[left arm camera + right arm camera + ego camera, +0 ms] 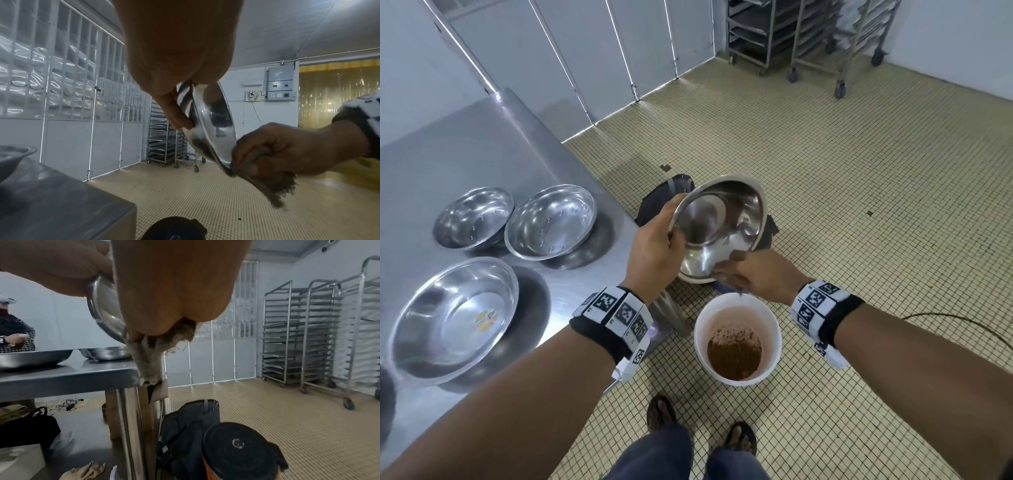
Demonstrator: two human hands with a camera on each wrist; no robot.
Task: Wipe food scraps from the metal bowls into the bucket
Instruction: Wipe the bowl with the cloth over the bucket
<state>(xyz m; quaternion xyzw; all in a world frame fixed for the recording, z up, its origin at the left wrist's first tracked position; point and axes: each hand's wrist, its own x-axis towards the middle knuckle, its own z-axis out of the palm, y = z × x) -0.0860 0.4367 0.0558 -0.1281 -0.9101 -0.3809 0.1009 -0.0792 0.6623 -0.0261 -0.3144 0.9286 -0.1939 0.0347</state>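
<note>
My left hand (674, 222) grips the rim of a metal bowl (719, 219), tilted steeply with its lower edge over a white bucket (736, 310) on the floor. Brown food scraps (734, 353) lie in the bucket's bottom. At the bowl's lower rim my right hand (732, 275) clutches a grey-brown rag (273, 188) that hangs down past the edge. In the left wrist view, thumb and fingers of the left hand (180, 116) pinch the bowl (211, 123), with the right hand (287, 149) below. The right wrist view has the rag (148, 356) against the bowl (104, 309).
Three more metal bowls (551, 221) (472, 217) (453, 318) sit on the steel table (465, 154) at my left. A dark bag (664, 195) lies beyond the held bowl. Wheeled racks (808, 34) stand far back. My sandalled feet (661, 414) are near the bucket. A cable (945, 318) runs at right.
</note>
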